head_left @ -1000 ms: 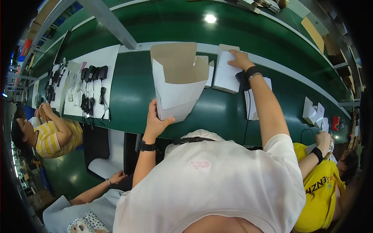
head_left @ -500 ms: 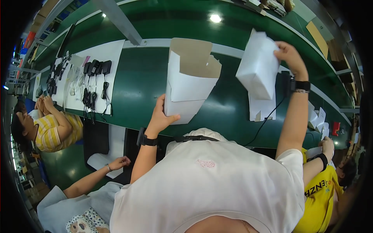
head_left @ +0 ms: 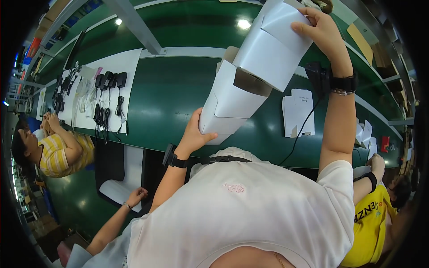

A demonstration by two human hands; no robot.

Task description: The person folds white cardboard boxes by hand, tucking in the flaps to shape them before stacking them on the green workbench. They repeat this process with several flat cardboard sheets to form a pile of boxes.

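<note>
One box (head_left: 237, 99), base in left grip (head_left: 195, 135), upper box (head_left: 275, 49) in right grip (head_left: 322, 35)

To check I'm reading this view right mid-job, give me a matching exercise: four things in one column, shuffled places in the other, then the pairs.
Things
1. Lower box
2. Adapters
3. Upper box
4. White card

Places
A. In the right grip, at the other box's mouth
B. Flat on the green bench
C. In the left grip, tilted
D. On the white sheet

Pairs: 1-C, 2-D, 3-A, 4-B
</note>
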